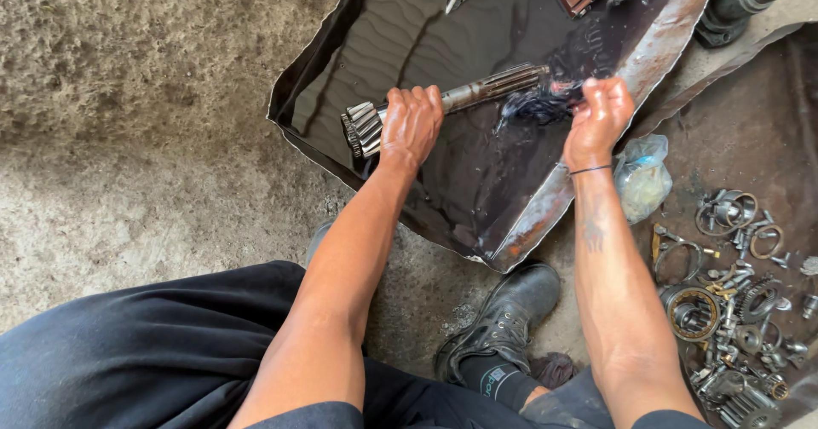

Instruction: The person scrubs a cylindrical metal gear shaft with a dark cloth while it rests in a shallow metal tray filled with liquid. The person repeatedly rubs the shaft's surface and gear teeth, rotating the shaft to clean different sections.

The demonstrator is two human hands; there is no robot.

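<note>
Hands (pixel 411 125) around ridged steel shaft (pixel 477 95)

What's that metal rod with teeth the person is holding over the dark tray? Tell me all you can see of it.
The geared shaft is a grey steel rod, wet and oily. Its near end carries a toothed pinion gear, its far end long splines. It lies nearly level, tilted slightly up to the right, over the dark liquid in the metal tray. The left hand grips its middle; the right hand presses a wet dark brush at the splined end.
</note>
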